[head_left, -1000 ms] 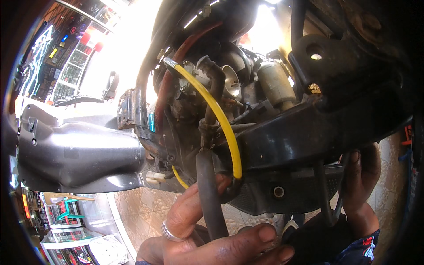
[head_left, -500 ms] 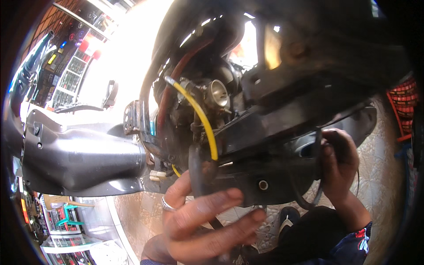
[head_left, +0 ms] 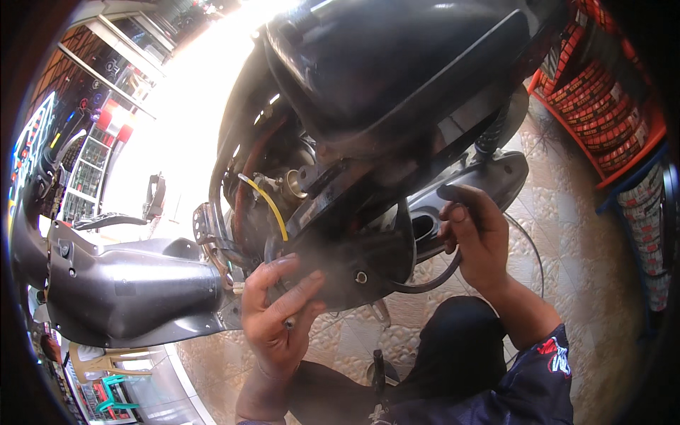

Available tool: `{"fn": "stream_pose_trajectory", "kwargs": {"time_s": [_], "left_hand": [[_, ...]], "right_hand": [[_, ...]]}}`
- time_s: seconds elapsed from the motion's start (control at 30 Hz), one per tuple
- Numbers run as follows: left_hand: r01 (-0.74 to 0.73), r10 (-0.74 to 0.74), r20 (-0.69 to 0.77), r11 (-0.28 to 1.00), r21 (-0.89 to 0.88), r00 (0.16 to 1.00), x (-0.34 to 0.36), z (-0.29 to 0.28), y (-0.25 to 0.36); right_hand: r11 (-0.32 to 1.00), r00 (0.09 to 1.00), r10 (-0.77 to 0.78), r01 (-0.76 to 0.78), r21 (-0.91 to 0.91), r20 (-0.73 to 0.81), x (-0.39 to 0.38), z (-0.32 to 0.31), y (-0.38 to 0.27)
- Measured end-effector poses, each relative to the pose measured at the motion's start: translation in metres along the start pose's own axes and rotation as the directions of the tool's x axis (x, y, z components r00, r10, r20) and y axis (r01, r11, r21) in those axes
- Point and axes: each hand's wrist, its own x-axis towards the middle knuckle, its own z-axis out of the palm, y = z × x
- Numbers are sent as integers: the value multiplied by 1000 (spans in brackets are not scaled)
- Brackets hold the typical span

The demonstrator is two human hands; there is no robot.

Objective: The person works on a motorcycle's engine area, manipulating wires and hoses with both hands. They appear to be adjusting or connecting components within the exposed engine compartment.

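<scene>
My left hand (head_left: 278, 315) is at the lower left of a partly stripped scooter's engine bay, its fingers closed round a dark hose (head_left: 270, 249) that is mostly hidden by them. A small, light round tip shows between those fingers; its kind I cannot make out. Just above, a yellow hose (head_left: 270, 205) curves down from beside the open round throat of a carburetor (head_left: 295, 183). My right hand (head_left: 479, 237) pinches a black rubber hose (head_left: 433, 285), which bends to the left below a black plastic box (head_left: 340, 278). Haze hangs in front of this box.
The scooter's seat (head_left: 404, 64) overhangs the engine bay. To the left extends a grey body panel (head_left: 134, 283). Red-wrapped tyres (head_left: 602, 106) stand in an orange rack at the far right. My knee (head_left: 460, 326) is below, over the patterned tile floor (head_left: 559, 262).
The view has drawn back, so the seat and tyre rack show more fully. Both hands appear smaller and farther left. My left fingers have drawn closer together, and haze has appeared near them.
</scene>
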Motion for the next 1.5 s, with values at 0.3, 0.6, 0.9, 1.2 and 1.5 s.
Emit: {"fn": "stream_pose_trajectory", "kwargs": {"time_s": [0.3, 0.6, 0.9, 1.2, 1.5], "left_hand": [[16, -20, -49, 996, -86, 999, 2, -1, -3], [24, -27, -54, 998, -61, 998, 7, 1, 2], [58, -60, -56, 997, -46, 997, 6, 0, 1], [56, -60, -94, 997, -45, 994, 7, 2, -1], [49, -57, -127, 996, -69, 990, 6, 10, -6]], "right_hand": [[884, 890, -278, 384, 265, -363, 10, -14, -70], [926, 811, -354, 374, -53, -465, 42, -60, -130], [840, 860, -438, 286, -461, -264, 57, -75, -157], [804, 904, -421, 329, -495, -82, 48, -125, -171], [727, 851, -492, 284, -625, -185, 23, -139, -161]]}}
